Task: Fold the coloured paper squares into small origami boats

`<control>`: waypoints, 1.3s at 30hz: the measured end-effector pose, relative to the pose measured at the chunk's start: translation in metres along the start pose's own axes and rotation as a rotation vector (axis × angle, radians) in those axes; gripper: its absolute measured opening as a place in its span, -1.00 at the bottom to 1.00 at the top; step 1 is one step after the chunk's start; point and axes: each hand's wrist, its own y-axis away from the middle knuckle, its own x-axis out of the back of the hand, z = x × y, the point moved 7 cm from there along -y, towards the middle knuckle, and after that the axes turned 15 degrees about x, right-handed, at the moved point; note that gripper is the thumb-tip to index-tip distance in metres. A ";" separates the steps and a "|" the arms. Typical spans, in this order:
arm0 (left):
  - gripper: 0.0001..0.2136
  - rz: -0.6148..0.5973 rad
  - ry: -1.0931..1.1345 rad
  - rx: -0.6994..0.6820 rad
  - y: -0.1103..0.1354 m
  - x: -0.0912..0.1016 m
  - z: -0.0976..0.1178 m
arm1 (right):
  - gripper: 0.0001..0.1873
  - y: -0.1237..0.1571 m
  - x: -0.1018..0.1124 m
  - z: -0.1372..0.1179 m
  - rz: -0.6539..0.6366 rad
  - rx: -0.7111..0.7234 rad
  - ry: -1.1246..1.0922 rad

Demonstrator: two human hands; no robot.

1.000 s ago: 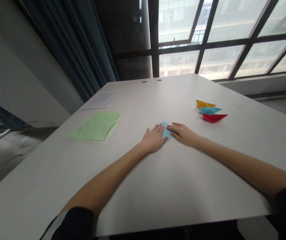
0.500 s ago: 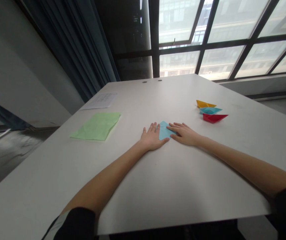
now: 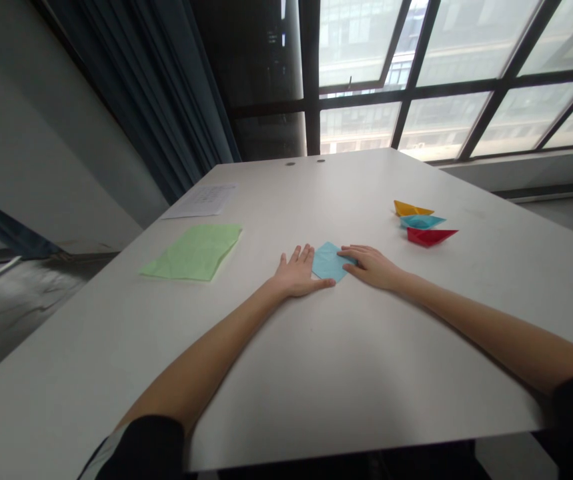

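A small folded piece of light blue paper lies flat on the white table, with a pointed far edge. At its left side rests my left hand, fingers spread and flat, its thumb reaching along the near edge. My right hand lies over the paper's right edge. Its fingers are stretched out close together, with the thumb a little apart, and they cover the right corner.
Three folded paper boats stand to the right: yellow, blue and red. A stack of light green paper lies on the left. Behind it is a printed white sheet. The table's near edge runs below my arms.
My left hand has slid slightly left, uncovering more of the blue paper's left side. My right hand's fingers have drawn slightly to the right and closer together.
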 end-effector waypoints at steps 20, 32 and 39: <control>-0.71 0.531 0.226 -0.107 0.005 0.029 0.001 | -0.65 0.007 0.013 0.022 0.266 0.040 -0.021; -0.81 0.566 0.205 -0.254 0.015 0.033 0.011 | -0.71 0.006 0.011 0.021 0.272 0.091 -0.073; -0.84 0.576 0.150 -0.231 0.017 0.033 0.015 | -0.75 0.005 0.015 0.017 0.275 0.079 -0.077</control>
